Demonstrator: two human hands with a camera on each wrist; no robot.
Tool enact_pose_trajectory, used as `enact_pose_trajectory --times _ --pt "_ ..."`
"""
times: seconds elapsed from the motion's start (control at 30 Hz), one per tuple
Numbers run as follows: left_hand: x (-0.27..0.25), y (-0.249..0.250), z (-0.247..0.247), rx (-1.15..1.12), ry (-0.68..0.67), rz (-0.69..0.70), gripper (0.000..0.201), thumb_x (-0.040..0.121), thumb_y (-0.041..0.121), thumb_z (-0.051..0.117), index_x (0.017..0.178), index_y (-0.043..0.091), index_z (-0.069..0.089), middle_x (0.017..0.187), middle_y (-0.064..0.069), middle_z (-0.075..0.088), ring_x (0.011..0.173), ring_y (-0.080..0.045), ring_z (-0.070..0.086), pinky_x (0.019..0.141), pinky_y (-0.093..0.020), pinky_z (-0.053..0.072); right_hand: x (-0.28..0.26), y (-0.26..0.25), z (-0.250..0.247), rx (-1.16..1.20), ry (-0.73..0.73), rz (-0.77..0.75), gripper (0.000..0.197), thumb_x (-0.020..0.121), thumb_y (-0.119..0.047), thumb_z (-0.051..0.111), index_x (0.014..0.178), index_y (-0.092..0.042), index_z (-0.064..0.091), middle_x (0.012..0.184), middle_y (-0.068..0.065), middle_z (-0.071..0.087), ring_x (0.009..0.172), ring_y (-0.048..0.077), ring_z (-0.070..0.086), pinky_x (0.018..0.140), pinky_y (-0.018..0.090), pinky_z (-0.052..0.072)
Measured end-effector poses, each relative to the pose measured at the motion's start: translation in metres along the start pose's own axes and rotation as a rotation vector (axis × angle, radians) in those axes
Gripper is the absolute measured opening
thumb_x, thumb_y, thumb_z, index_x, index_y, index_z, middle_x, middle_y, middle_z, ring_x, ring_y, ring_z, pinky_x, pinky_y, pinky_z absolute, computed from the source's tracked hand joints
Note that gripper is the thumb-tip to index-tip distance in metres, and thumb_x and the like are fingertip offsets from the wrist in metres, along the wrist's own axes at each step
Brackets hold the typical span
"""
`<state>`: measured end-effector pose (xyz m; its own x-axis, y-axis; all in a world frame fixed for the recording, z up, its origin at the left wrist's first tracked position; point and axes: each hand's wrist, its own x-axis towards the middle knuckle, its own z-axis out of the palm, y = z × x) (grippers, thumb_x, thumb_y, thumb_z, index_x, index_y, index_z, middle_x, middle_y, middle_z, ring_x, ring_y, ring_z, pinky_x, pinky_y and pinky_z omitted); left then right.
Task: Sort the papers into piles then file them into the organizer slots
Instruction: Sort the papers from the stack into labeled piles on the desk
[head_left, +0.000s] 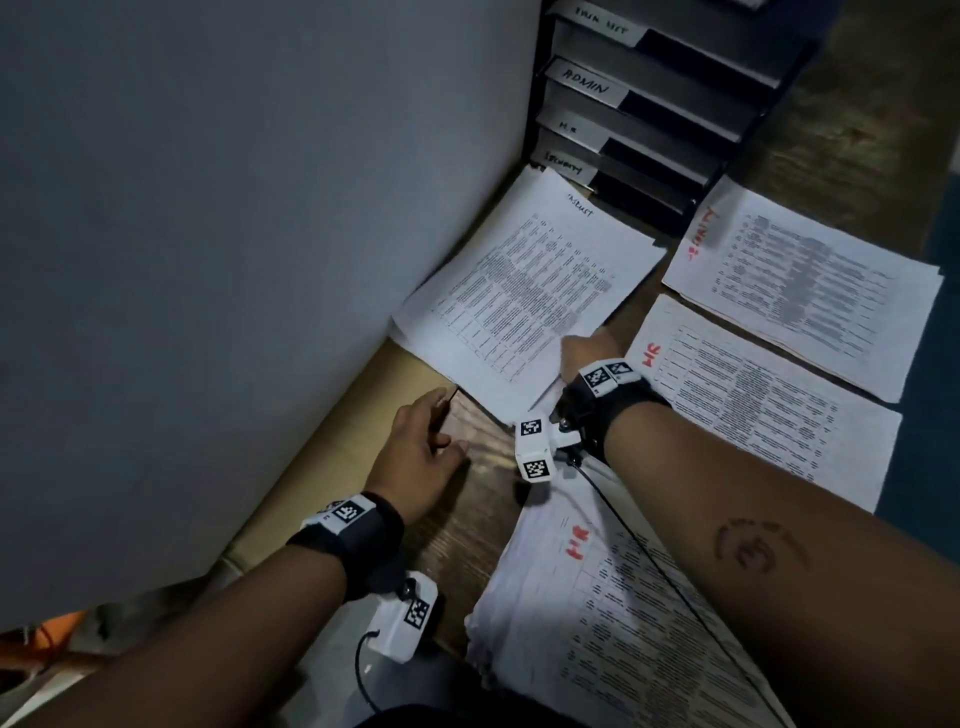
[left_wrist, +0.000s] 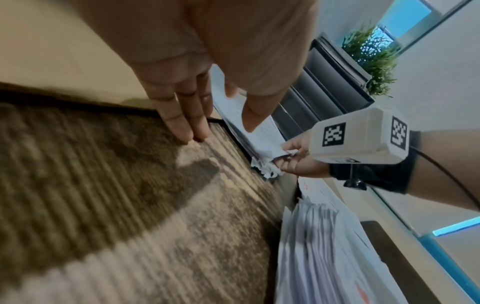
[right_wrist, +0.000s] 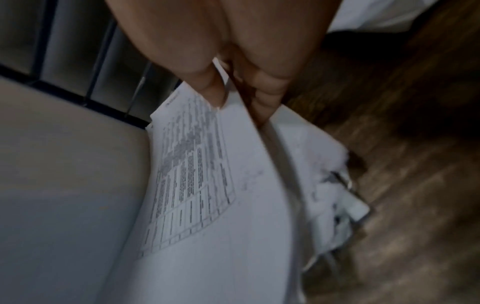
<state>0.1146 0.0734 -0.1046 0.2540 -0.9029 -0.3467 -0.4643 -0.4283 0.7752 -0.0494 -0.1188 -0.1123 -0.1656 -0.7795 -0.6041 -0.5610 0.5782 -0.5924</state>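
Note:
A stack of printed sheets (head_left: 530, 291) lies beside the grey wall, just below the dark organizer (head_left: 649, 104) with labelled slots. My right hand (head_left: 584, 351) pinches the near right edge of this stack (right_wrist: 207, 185), thumb on top and fingers underneath, lifting it a little. The same grip shows in the left wrist view, where the right hand (left_wrist: 291, 158) holds the stack's corner (left_wrist: 259, 139). My left hand (head_left: 421, 452) lies flat on the wooden table with straight fingers (left_wrist: 182, 123), just left of the stack, holding nothing.
Three more paper piles with red labels lie on the table: one at the far right (head_left: 805, 280), one in the middle right (head_left: 763, 395), one near me (head_left: 623, 623). A green plant (left_wrist: 374, 59) stands on the organizer. The wall (head_left: 234, 260) bounds the left side.

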Motion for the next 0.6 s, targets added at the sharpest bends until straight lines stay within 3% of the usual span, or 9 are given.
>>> enact_pose_trajectory --times 0.07,0.1,0.17,0.27,0.33,0.4,0.47,0.6 --pt "-0.001 -0.008 -0.003 0.052 -0.065 -0.013 0.024 0.093 0.023 0.064 0.114 0.029 0.056 0.114 0.006 0.059 0.095 -0.01 0.061 0.087 -0.032 0.052 0.001 -0.003 -0.003 -0.067 0.045 -0.072 0.024 0.085 -0.022 0.052 0.1 -0.004 0.054 0.101 0.01 0.062 0.089 0.028 0.06 0.074 0.033 0.05" --pt "-0.003 -0.011 -0.004 0.096 -0.117 -0.022 0.01 0.092 0.024 0.063 0.1 0.029 0.058 0.105 0.006 0.065 0.091 -0.013 0.062 0.086 -0.037 0.053 -0.001 -0.001 -0.007 -0.083 0.036 -0.116 0.024 0.082 -0.024 0.055 0.098 -0.006 0.05 0.095 0.008 0.058 0.081 0.024 0.057 0.068 0.031 0.046" --pt "-0.01 -0.016 -0.004 0.213 -0.244 -0.023 0.008 0.093 0.029 0.06 0.086 0.025 0.058 0.093 0.007 0.069 0.086 -0.015 0.064 0.082 -0.036 0.053 -0.006 0.003 -0.022 -0.153 -0.001 -0.226 0.019 0.081 -0.024 0.06 0.091 -0.01 0.051 0.085 0.005 0.057 0.071 0.02 0.054 0.067 0.027 0.041" --pt "-0.025 -0.022 -0.003 0.387 -0.35 -0.004 0.021 0.093 0.039 0.058 0.082 0.021 0.058 0.082 0.005 0.067 0.076 -0.016 0.062 0.073 -0.035 0.051 -0.027 0.021 -0.055 -0.417 -0.163 -0.394 0.012 0.082 -0.023 0.064 0.076 -0.021 0.053 0.079 0.002 0.061 0.073 0.018 0.057 0.071 0.026 0.042" --pt "-0.033 -0.029 -0.002 0.455 -0.33 0.037 0.019 0.094 0.038 0.057 0.082 0.022 0.056 0.082 0.004 0.064 0.074 -0.018 0.06 0.07 -0.035 0.05 -0.053 0.042 -0.078 -0.691 -0.354 -0.449 0.011 0.085 -0.027 0.066 0.082 -0.019 0.059 0.082 -0.001 0.064 0.083 0.019 0.058 0.069 0.022 0.042" --pt "-0.038 -0.036 -0.001 0.506 -0.297 0.099 0.018 0.094 0.038 0.055 0.082 0.025 0.052 0.085 0.003 0.061 0.075 -0.02 0.057 0.069 -0.036 0.05 -0.076 0.068 -0.096 -0.796 -0.482 -0.448 0.023 0.082 -0.034 0.073 0.09 -0.017 0.06 0.082 -0.006 0.059 0.083 0.017 0.055 0.068 0.02 0.041" --pt "-0.044 -0.041 0.002 0.537 -0.271 0.145 0.019 0.092 0.042 0.058 0.084 0.026 0.05 0.089 0.004 0.056 0.077 -0.019 0.055 0.07 -0.036 0.049 -0.088 0.097 -0.114 -0.797 -0.496 -0.413 0.044 0.072 -0.041 0.082 0.098 -0.017 0.056 0.089 -0.004 0.056 0.082 0.016 0.054 0.07 0.029 0.042" --pt "-0.058 -0.04 0.012 0.622 -0.256 0.209 0.033 0.085 0.058 0.061 0.085 0.027 0.052 0.09 0.005 0.052 0.082 -0.016 0.05 0.071 -0.032 0.046 -0.088 0.146 -0.14 -0.916 -0.41 -0.385 0.059 0.06 -0.049 0.087 0.092 -0.024 0.044 0.09 -0.006 0.045 0.079 0.016 0.049 0.063 0.031 0.037"
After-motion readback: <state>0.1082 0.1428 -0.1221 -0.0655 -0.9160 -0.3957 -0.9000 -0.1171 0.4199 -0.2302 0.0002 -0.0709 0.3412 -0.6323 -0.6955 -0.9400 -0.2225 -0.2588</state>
